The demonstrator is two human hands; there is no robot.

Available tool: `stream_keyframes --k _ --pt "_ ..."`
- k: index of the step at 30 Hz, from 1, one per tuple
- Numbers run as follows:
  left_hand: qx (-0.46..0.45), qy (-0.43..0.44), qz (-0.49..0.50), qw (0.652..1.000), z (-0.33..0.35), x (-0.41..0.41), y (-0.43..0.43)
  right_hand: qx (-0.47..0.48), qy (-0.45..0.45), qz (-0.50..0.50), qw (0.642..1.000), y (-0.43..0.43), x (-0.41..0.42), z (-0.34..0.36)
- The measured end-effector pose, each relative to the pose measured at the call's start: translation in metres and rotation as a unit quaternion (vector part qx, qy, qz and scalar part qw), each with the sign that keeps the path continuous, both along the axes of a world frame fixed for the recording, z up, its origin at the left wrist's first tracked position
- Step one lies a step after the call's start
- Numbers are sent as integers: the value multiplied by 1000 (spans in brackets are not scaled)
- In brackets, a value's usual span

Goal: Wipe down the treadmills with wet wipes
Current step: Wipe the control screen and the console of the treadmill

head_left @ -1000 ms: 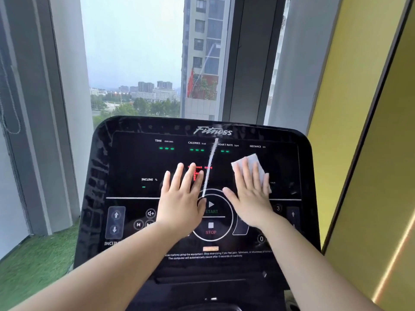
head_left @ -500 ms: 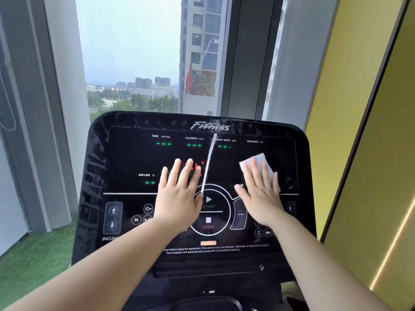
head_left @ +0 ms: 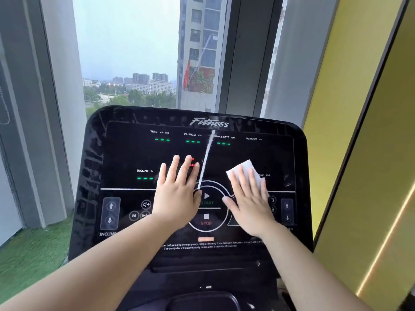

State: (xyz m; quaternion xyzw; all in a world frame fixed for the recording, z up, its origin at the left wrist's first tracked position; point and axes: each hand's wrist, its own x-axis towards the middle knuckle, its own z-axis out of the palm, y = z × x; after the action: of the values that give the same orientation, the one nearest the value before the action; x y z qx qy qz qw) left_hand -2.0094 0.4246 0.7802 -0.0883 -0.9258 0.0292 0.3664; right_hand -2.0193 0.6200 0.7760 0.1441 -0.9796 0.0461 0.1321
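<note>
head view, close, facing down onto console (head_left: 301,167)

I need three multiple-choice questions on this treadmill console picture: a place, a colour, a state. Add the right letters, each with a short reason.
1. Where is the white wipe? A on the floor; B under the right hand, on the console; C over the console's top edge.
2. Colour of the dashes under TIME? A red; B blue; C green.
3. The left hand is: A flat, fingers straight; B a fist; C pinching a cloth.
Answers: B, that hand presses it down; C, they glow green; A, it lies open on the console.
</note>
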Motion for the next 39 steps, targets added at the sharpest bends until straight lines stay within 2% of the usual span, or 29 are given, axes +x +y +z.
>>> stream_keyframes --k 2,7,10,14,16,19,21,23,27,29,32,34,36,39 --pt "2 2 -3 1000 0 0 -2 -4 -2 -15 1000 13 -2 6" --pt "1 1 -11 1000 0 1 -4 -125 11 -118 985 -26 3 2" --pt "4 2 -11 1000 0 0 -4 -61 11 -42 997 -47 11 -16" --pt "-2 5 -14 1000 0 -1 -5 39 8 31 999 -13 9 -14" --pt "-4 6 -15 1000 0 -1 -5 27 8 0 1000 3 5 -5" --pt "-7 7 -11 1000 1 0 -5 -58 3 -91 994 -1 1 0" --pt "-5 7 -9 1000 0 0 -4 -94 1 -109 990 -19 4 -3" --pt "0 5 -7 1000 -1 0 -3 -80 0 -63 995 -37 11 -14" --pt "4 4 -5 1000 -1 -1 -2 26 17 36 999 -28 9 -22" --pt "7 10 -8 1000 0 0 -2 28 37 26 999 -13 0 -10" --pt "5 19 -13 1000 2 1 -5 -35 38 -67 996 -6 -11 7" --pt "10 22 -18 1000 3 2 -5 -84 37 -93 991 -20 -9 6" --pt "19 27 -17 999 2 2 -4 -94 52 -64 992 -44 -3 -8" --pt "32 33 -16 999 3 1 -1 -13 61 9 998 -58 1 -32"
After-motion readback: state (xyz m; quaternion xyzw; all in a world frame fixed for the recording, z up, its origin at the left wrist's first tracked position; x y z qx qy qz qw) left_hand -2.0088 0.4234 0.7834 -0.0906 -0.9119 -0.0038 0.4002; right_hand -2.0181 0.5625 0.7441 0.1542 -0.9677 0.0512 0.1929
